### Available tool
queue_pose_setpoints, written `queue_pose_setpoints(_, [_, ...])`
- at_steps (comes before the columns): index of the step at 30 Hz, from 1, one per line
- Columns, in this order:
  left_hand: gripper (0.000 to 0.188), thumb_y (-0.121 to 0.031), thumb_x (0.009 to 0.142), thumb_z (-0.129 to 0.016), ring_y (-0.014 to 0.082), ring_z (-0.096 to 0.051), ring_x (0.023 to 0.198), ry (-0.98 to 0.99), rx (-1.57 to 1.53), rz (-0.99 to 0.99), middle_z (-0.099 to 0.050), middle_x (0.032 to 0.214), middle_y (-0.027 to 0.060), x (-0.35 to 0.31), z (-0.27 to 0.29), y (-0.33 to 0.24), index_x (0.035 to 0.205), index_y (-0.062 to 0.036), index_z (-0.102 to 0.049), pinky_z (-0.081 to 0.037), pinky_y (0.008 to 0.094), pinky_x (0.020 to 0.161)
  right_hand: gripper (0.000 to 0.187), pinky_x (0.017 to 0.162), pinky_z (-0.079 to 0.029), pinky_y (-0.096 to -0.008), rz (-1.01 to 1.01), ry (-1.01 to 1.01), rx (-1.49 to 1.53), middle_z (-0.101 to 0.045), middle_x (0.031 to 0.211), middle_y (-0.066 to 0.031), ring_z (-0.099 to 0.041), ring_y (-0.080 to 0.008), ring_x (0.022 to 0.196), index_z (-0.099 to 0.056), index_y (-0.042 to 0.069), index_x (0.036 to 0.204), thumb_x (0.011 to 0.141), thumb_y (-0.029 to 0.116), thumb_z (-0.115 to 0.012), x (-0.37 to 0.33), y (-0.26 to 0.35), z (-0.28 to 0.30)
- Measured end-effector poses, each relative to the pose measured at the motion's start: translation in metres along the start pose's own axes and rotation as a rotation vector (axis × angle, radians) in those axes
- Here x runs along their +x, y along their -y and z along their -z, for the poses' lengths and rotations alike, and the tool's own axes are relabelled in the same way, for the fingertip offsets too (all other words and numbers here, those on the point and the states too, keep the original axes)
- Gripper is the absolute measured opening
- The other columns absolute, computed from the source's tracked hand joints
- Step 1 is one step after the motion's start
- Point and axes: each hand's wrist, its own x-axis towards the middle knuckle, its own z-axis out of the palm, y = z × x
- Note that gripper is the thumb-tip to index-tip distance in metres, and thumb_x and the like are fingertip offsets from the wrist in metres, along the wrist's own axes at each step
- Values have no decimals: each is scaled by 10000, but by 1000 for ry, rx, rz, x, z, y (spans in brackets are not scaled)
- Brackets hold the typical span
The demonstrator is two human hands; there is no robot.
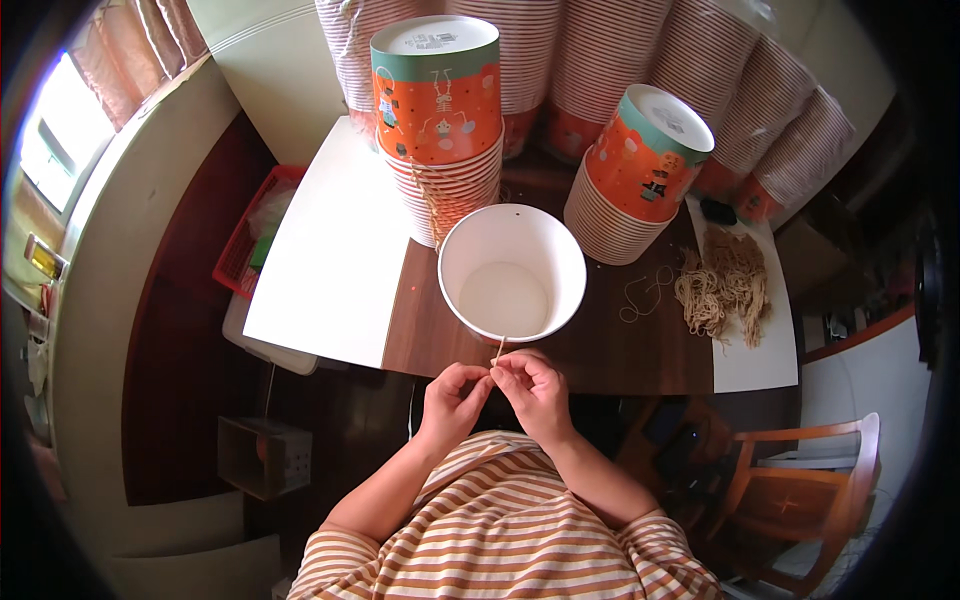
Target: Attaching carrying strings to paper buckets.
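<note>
A large paper bucket [463,262], white inside, stands upright at the table's near edge with its mouth toward me. From its near rim a short beige cord [502,347] comes out toward me. My left hand [455,402] is closed in a pinch at the cord's lower end. Right beside it, my right hand [535,394] pinches the same cord, and the fingertips of both hands meet just in front of the bucket. The cord's end is hidden between my fingers. A small dark hole shows in the bucket's far wall, near the rim.
Behind the bucket rise two stacks of upturned orange-and-green buckets, a left stack [436,115] draped with cords and a right stack [650,160]. Farther back stand wrapped stacks [610,60]. Beige cord bundles [735,285] lie right; a wooden chair [790,490] stands lower right, a red basket [232,250] left.
</note>
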Motion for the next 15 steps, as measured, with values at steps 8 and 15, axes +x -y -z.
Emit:
queue_pose_setpoints(8, [66, -45, 822, -676, 110, -525, 592, -29, 102, -104, -571, 710, 70, 4, -3, -9, 858, -5, -636, -424, 239, 534, 67, 603, -455, -207, 32, -32, -69, -627, 805, -25, -553, -58, 665, -648, -7, 844, 843, 59, -658, 5, 7, -4])
queue_pose_setpoints(15, [60, -23, 802, -666, 142, -550, 585, -14, 217, -171, -563, 710, 84, 9, -2, -19, 845, 1, -630, -439, 256, 533, 97, 528, -410, -226, 37, -155, -39, -594, 751, -38, -487, -70, 592, -636, 6, 862, 843, 95, -668, 3, -6, -11])
